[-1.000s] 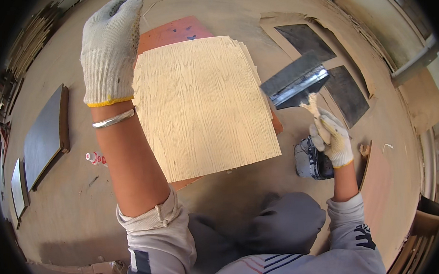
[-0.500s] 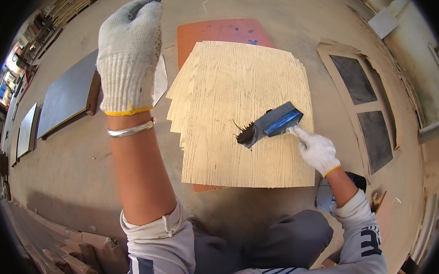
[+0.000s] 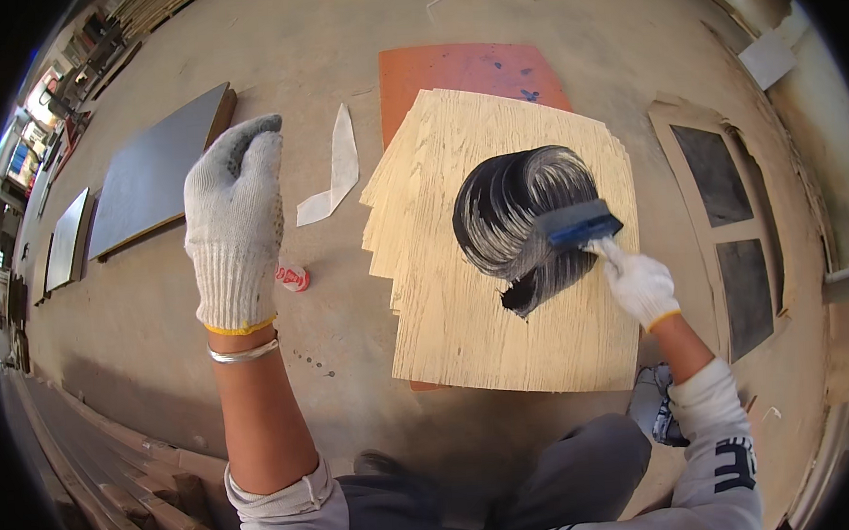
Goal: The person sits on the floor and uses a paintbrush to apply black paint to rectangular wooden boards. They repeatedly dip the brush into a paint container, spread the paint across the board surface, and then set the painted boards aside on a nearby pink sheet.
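- Stack of wood-grain sheets point(image 3: 506, 352), in the head view, lies fanned out at its left edge over an orange-red board point(image 3: 472, 78) on the floor point(image 3: 348, 269); the board shows past the far edge and a little at the near one.
- Black paste point(image 3: 499, 213) covers the middle and right of the top sheet in a curved, streaky sweep, with a solid, ragged-edged patch nearest the person.
- Right hand point(image 3: 643, 287), in a white glove, has its grip clamped on the pale handle of a wide-bladed scraper point(image 3: 584, 226); the blade rests over the paste, right of the sheet's middle.
- Left hand point(image 3: 238, 193), in a knit glove with a yellow-edged cuff, is raised left of the stack and well apart from it, its fingers bent; whether that grip is fully together I cannot tell. A silver bracelet point(image 3: 244, 353) circles the wrist.
- Paste-smeared container point(image 3: 654, 402) stands just beside the stack's near right corner, partly hidden by the right forearm.
- White strip point(image 3: 342, 164), bent at one end, lies between the left hand and the stack; a red-and-white container point(image 3: 294, 278) is near the left cuff.
- Grey panel point(image 3: 165, 173) sits farther left; on the right, two black rectangles point(image 3: 748, 296) show within a brown cardboard surround point(image 3: 668, 147).
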`<state>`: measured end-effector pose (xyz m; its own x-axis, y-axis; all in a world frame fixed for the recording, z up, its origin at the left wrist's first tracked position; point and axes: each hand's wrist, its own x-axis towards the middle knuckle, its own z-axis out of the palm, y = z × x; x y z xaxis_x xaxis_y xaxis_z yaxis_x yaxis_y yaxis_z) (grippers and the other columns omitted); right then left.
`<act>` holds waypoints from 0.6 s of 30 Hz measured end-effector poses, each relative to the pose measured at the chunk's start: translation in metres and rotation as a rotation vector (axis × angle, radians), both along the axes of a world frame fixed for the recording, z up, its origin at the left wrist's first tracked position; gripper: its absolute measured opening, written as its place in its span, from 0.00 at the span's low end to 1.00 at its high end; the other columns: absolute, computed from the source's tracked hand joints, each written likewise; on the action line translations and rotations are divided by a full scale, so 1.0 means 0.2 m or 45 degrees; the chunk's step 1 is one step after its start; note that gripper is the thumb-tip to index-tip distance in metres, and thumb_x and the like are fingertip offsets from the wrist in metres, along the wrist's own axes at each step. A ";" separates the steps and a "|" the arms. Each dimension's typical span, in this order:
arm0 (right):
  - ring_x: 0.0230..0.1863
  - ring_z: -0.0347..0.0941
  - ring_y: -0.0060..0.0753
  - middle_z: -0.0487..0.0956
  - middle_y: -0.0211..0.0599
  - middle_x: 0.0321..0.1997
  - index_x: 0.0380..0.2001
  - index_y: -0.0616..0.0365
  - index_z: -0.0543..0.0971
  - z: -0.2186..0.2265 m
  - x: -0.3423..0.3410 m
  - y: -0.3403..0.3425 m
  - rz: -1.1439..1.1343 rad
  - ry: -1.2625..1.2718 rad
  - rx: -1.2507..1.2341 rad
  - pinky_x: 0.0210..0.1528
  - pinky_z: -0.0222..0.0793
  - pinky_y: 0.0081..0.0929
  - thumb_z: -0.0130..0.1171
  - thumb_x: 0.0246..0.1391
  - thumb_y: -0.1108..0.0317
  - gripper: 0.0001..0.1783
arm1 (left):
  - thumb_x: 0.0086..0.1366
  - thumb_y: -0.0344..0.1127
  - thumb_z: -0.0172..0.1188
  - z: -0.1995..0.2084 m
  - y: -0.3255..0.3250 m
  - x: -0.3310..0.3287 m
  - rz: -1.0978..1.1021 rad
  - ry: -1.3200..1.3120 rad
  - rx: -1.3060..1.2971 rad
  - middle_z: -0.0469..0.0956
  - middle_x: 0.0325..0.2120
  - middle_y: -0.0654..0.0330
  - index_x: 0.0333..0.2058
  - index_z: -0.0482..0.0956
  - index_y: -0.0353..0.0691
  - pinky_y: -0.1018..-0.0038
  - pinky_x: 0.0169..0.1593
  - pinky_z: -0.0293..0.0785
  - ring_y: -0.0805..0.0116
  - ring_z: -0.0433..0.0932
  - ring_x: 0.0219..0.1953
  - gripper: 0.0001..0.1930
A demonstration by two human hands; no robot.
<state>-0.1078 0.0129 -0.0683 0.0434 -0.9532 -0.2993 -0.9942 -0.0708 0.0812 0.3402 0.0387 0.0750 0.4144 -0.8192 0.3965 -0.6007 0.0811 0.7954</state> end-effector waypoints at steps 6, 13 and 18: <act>0.35 0.84 0.56 0.85 0.48 0.33 0.65 0.32 0.76 -0.17 0.37 -0.07 0.215 -0.267 -0.179 0.38 0.78 0.56 0.52 0.70 0.55 0.22 | 0.74 0.30 0.59 -0.30 -0.03 -0.12 -0.152 0.100 0.156 0.87 0.47 0.55 0.54 0.84 0.27 0.74 0.57 0.77 0.70 0.83 0.49 0.16; 0.34 0.85 0.54 0.86 0.47 0.34 0.71 0.30 0.72 -0.03 -0.09 0.38 -0.150 -0.027 0.026 0.40 0.79 0.54 0.53 0.69 0.54 0.28 | 0.73 0.30 0.58 -1.21 0.31 -0.07 0.034 0.450 0.596 0.85 0.53 0.44 0.61 0.78 0.25 0.65 0.61 0.78 0.57 0.85 0.54 0.21; 0.37 0.83 0.59 0.85 0.50 0.32 0.65 0.38 0.77 -0.12 0.43 -0.03 -0.082 -0.297 -0.135 0.40 0.77 0.59 0.50 0.71 0.54 0.22 | 0.72 0.33 0.58 -1.30 0.06 -0.20 -0.040 0.753 0.545 0.85 0.53 0.49 0.61 0.78 0.24 0.69 0.60 0.76 0.62 0.83 0.52 0.23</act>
